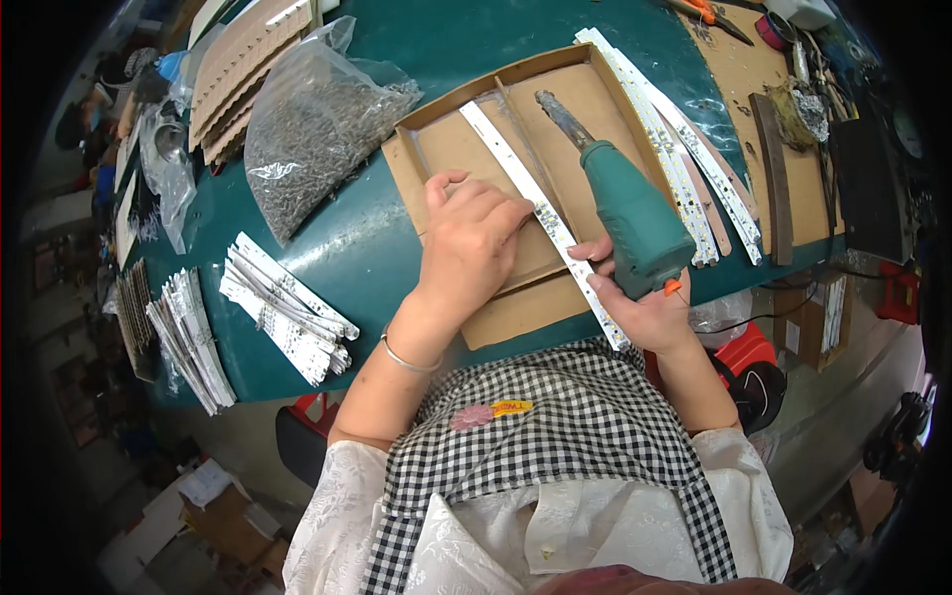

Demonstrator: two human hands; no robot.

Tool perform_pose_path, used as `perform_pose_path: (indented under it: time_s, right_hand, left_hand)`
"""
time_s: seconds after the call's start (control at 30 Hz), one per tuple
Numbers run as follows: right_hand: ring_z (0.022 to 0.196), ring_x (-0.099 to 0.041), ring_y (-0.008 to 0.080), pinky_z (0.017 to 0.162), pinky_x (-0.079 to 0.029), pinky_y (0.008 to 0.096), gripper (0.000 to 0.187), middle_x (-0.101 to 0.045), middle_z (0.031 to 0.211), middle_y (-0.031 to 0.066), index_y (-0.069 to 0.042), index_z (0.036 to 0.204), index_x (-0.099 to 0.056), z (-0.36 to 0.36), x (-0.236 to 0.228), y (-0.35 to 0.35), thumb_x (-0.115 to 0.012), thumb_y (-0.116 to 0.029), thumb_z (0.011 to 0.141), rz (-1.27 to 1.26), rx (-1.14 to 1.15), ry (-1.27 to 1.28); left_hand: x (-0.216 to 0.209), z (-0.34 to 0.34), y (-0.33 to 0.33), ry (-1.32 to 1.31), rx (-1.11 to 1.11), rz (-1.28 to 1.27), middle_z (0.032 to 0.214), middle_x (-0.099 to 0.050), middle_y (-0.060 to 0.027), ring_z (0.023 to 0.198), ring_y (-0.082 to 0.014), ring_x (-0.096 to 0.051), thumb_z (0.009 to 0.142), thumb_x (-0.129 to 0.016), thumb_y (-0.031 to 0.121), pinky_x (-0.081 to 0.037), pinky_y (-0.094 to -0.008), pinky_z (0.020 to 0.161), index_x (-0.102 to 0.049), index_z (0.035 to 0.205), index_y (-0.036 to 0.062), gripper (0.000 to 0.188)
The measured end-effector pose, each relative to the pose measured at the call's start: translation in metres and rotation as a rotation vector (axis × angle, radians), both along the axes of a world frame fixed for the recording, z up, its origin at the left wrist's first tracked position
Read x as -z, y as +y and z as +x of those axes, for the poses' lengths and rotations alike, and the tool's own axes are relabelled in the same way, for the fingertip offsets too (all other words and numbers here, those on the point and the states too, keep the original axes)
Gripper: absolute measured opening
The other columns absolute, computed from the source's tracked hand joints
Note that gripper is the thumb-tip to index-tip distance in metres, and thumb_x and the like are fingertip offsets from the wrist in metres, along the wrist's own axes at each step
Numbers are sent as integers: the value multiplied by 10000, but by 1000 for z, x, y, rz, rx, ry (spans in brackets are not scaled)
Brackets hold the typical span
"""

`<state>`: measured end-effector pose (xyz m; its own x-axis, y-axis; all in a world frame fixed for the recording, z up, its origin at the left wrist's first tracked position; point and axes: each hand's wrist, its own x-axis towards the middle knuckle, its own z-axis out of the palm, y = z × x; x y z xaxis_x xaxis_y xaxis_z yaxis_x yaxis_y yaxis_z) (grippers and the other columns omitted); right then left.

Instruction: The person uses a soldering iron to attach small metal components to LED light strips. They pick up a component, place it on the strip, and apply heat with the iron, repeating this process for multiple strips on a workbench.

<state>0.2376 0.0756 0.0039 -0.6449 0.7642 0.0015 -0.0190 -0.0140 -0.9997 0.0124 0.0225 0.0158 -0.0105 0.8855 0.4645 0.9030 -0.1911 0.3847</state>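
A long white LED strip (pixel 550 223) dotted with small components slants over a shallow cardboard tray (pixel 436 129). My left hand (pixel 468 238) is closed, its fingertips gripping the strip's left edge near the middle. Lower down, my right hand (pixel 650 317) has thumb and finger on the strip's right edge. A green hand tool (pixel 640 218) with a dull metal tip and a small orange piece at its rear covers part of my right hand. Whether the palm touches that tool is hidden. The tool's tip points up over the tray.
Several white strips (pixel 684 149) lie along the tray's right side, with bundled strips (pixel 283 302) at left. A clear bag (pixel 312 129) of small grey-brown pieces and stacked boards (pixel 248 59) stand behind. Orange-handled pliers (pixel 709 15) rest at back right. The green table (pixel 342 238) ends near my apron.
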Motion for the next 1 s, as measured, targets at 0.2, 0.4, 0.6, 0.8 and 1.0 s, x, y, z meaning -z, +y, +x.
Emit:
perform_pose_path:
  time_s: [0.2,0.4,0.6,0.8,1.0]
  right_hand:
    - [1063,-689,213,932,-543,362,369,-719,1129,125,12,1232,-600,7,-8,0,-675,48,872,5,44,96]
    - [898,-656,241,657,-543,304,698,-622,1119,182,61,1439,-405,50,-25,-1,-750,-91,852,-124,27,200]
    - [653,-533,151,449,-528,265,747,-535,1184,201,110,1391,-397,68,-38,-6,-804,-125,809,-172,119,97]
    - [719,-591,201,550,-514,292,655,-579,1228,240,66,1390,-433,81,-31,-5,-750,18,819,-163,21,111]
    - [747,-601,200,540,-526,271,603,-580,1157,209,71,1358,-451,79,-30,-2,-737,46,828,-135,-30,68]
  left_hand:
    - [5,-1,-5,-177,-43,-8,785,-685,-26,758,-196,-638,750,-816,32,-424,-412,947,-733,887,106,176]
    - [9,-1,-7,-221,-66,26,775,-704,-18,749,-181,-661,743,-823,28,-428,-418,965,-743,870,111,172]
    - [14,0,-6,-222,-76,54,748,-697,-12,730,-182,-662,737,-819,27,-433,-432,951,-726,822,111,152]
    - [15,1,-5,-227,-85,92,695,-664,-17,704,-186,-647,737,-802,34,-440,-442,931,-697,773,110,134]
    - [13,1,-5,-218,-81,81,696,-669,-10,713,-174,-651,744,-795,36,-435,-433,929,-701,767,111,123]
